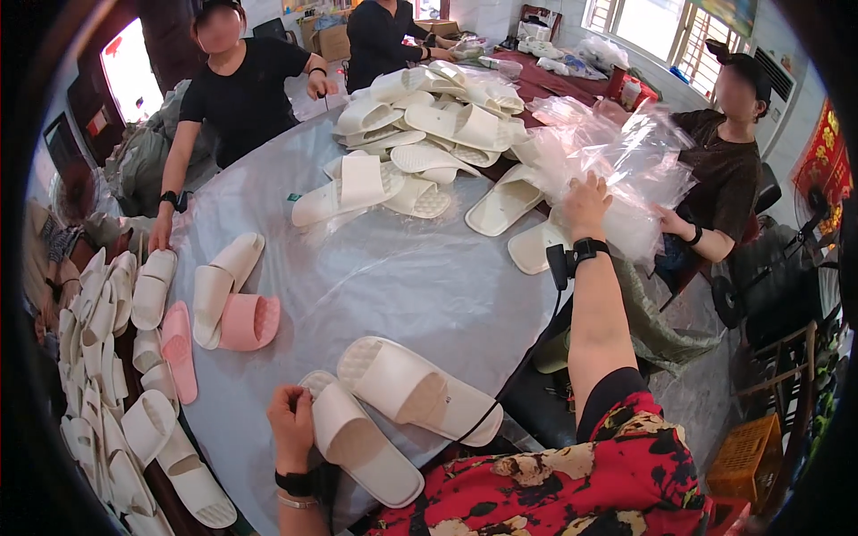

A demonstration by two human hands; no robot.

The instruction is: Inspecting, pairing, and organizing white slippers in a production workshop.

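My left hand (291, 420) is closed, fingers curled, right beside the end of a white slipper (362, 438) lying at the table's near edge. Whether anything is inside those fingers is hidden. A second white slipper (416, 389) lies close to the first, to its right. Stretched far forward, my right hand (587, 204) has its fingers apart against a heap of clear plastic bags (626, 170). Another white slipper (534, 247) lies just left of that wrist.
A large pile of white slippers (429, 125) covers the table's far side. More slippers (103, 375) crowd the left edge, near pink slippers (250, 322). A black cable (514, 375) runs along my right arm. Co-workers (246, 103) stand left and behind; another person (724, 161) sits at right.
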